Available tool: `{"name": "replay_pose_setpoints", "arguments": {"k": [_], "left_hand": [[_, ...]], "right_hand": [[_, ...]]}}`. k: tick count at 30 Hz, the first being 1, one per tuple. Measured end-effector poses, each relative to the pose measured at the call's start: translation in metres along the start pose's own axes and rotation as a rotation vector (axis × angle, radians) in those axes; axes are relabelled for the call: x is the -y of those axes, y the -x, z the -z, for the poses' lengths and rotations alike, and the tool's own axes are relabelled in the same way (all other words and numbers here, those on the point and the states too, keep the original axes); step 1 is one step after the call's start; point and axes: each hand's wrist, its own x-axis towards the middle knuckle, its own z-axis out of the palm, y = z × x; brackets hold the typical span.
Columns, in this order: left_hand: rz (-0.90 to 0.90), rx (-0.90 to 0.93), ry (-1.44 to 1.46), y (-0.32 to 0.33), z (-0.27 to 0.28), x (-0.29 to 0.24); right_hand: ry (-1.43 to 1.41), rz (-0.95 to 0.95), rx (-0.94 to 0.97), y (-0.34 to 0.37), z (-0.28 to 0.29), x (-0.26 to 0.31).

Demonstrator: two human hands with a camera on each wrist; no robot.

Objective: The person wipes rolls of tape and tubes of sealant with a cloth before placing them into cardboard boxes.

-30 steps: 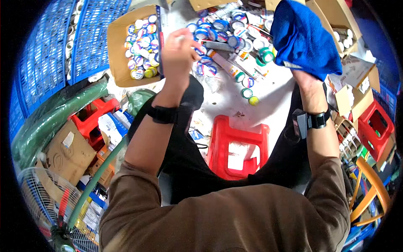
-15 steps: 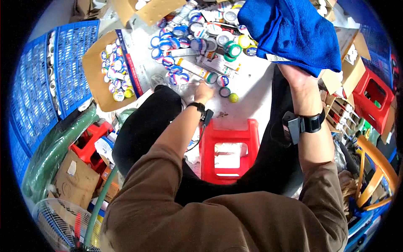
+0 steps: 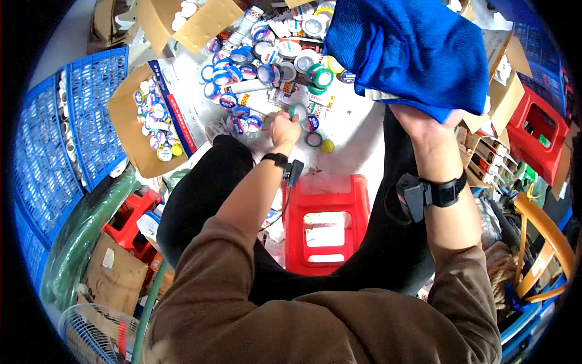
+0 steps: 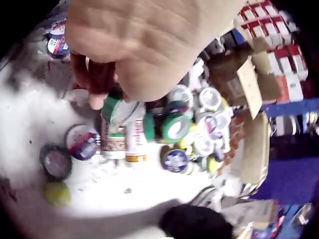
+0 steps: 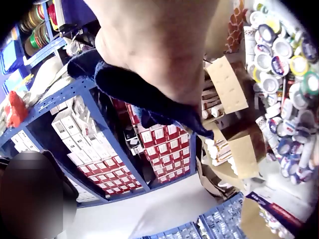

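My left hand [image 3: 284, 130] reaches down to the near edge of a heap of tape rolls. It pinches a green-edged tape roll [image 4: 118, 112], tilted just under the thumb and fingers in the left wrist view. Close by lie a blue-and-white tape roll [image 3: 310, 123], a dark-rimmed roll [image 3: 313, 139] and a small yellow roll [image 3: 327, 146]. On the right, a blue cloth [image 3: 418, 57] covers the palm and fingers of my raised right hand [image 3: 424, 124]. In the right wrist view dark folds of the cloth [image 5: 144, 94] hang by the hand.
An open carton [image 3: 130, 130] of small rolls stands at the left beside blue plastic crates [image 3: 100, 109]. Between the legs is a red stool [image 3: 327, 200]. More cartons [image 3: 209, 24] stand behind the heap, and shelves of boxes [image 5: 164, 149] show in the right wrist view.
My left hand came down from the raised spot near the carton to the heap and took hold of the green-edged roll. The view shifted; the right hand keeps the blue cloth raised.
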Motion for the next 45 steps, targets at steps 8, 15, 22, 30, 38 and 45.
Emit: {"name": "replay_pose_setpoints", "arguments": {"k": [8, 15, 22, 30, 38, 45], "left_hand": [[-0.624, 0.237, 0.779, 0.15, 0.171, -0.144], [-0.745, -0.001, 0.373, 0.173, 0.206, -0.117], [-1.087, -0.029, 0.238, 0.137, 0.222, -0.13], [-1.121, -0.263, 0.34, 0.145, 0.189, -0.141], [-1.289, -0.169, 0.107, 0.165, 0.178, -0.136], [-1.209, -0.057, 0.518, 0.152, 0.192, -0.143]], "right_hand": [[1.634, 0.549, 0.136, -0.016, -0.03, -0.08], [2.071, 0.272, 0.015, -0.009, -0.036, -0.104], [0.693, -0.203, -0.343, -0.015, -0.041, -0.112], [0.644, -0.102, -0.399, -0.018, -0.043, -0.121], [0.609, -0.086, -0.519, -0.017, -0.036, -0.108], [0.963, 0.112, -0.365, -0.026, -0.022, -0.116]]}}
